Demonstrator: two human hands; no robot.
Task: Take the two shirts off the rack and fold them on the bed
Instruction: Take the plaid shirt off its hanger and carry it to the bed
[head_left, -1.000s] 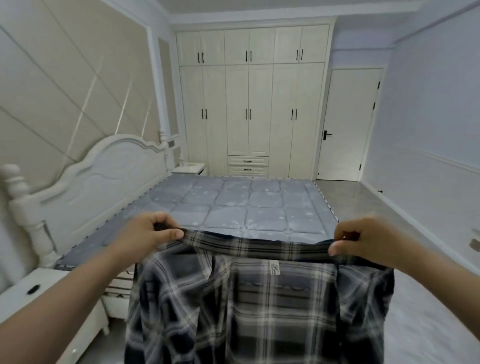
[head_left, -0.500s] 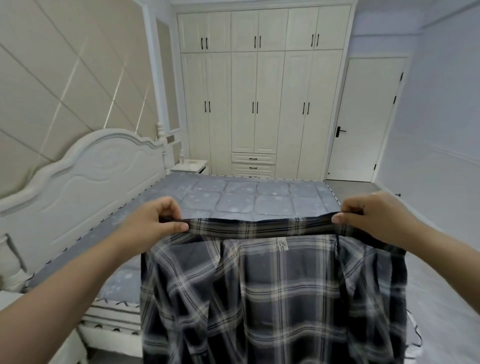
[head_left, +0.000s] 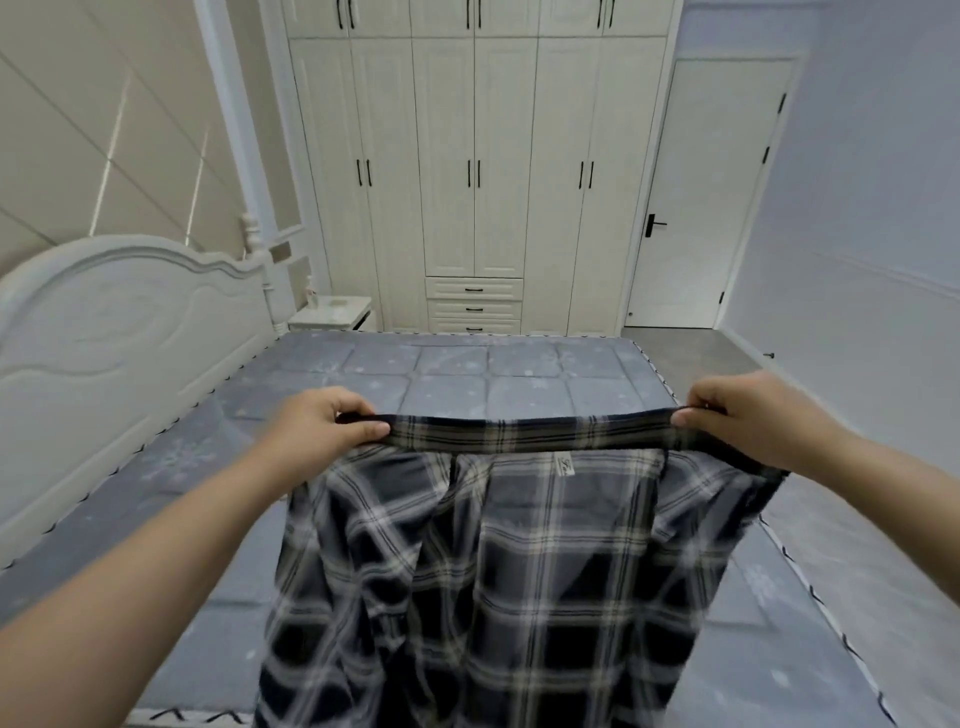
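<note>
Wardrobe (head_left: 475, 156): cream, black handles, three drawers, far beyond both hands. Nightstand (head_left: 332, 312): white, beyond the left hand, beside the headboard (head_left: 130, 322). Door (head_left: 701, 208): white, black handle, beyond the right hand.

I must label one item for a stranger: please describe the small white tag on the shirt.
Above the bed, both hands stretch a dark plaid shirt. Just under its taut top edge, right of centre, hangs the tag: the only plain white patch among the checks.

Dark navy-and-cream plaid shirt (head_left: 498, 571), grey-blue snowflake-quilted bed (head_left: 519, 374), cream wardrobe (head_left: 472, 156), white headboard (head_left: 119, 322).
</note>
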